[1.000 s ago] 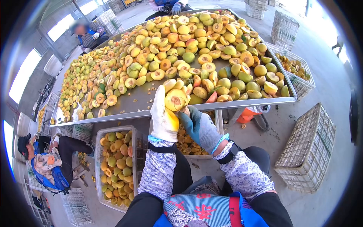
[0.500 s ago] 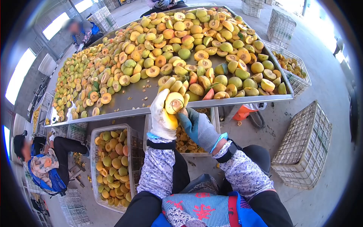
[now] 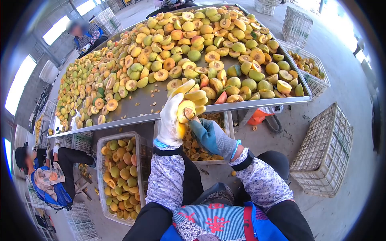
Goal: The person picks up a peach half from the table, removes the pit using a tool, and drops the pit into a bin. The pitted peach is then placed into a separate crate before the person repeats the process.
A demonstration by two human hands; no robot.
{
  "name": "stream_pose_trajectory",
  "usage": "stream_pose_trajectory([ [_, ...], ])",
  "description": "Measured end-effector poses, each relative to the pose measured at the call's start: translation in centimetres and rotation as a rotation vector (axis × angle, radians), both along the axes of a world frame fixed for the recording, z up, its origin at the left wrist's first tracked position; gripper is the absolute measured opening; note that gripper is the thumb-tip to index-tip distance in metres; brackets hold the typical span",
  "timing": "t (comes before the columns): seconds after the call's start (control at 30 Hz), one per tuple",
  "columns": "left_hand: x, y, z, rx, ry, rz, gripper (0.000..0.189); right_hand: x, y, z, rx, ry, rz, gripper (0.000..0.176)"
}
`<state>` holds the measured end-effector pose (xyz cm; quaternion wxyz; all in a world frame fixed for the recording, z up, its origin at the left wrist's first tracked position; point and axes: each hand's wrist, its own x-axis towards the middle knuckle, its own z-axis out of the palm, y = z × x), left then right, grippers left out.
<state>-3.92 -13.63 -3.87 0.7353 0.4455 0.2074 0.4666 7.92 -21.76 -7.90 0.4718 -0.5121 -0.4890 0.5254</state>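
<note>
My left hand (image 3: 172,120), in a white glove with yellow-coated fingers, holds a halved yellow peach (image 3: 185,110) with its cut face turned up toward me. The thumb and palm keep the half in place while the other fingers stretch away. My right hand (image 3: 210,135), in a grey and blue glove, is closed round a small pitting tool (image 3: 196,119). Its thin curved end is at the cut face, and most of its handle is hidden in my fist. Both hands are just in front of the metal table's near edge (image 3: 140,118).
Many halved peaches (image 3: 173,52) are heaped on the table. Below it stand a crate of peach halves (image 3: 120,176) and another crate (image 3: 230,132) behind my hands. A white crate (image 3: 321,150) is at right. Co-workers sit at left (image 3: 52,176) and far left (image 3: 85,38).
My left fingers have spread further apart and the peach half has tilted in the palm. My right hand has shifted slightly lower, with the tool still at the fruit.
</note>
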Motion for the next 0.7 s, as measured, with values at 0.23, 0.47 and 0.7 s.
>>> stream_pose_trajectory([
  [0.23, 0.5, -0.7, -1.5, -0.091, 0.022, 0.109, 0.054, -0.8, -1.3, 1.8, -0.198, 0.133, 0.068, 0.055],
  [0.47, 0.9, -0.7, -0.7, -0.009, 0.163, 0.150, 0.051, 0.0, -1.5, 3.6, -0.390, 0.170, 0.145, 0.060],
  [0.7, 0.4, -0.3, -1.9, -0.060, -0.136, -0.085, 0.044, 0.7, -1.8, 1.7, -0.534, 0.840, 0.476, 0.055],
])
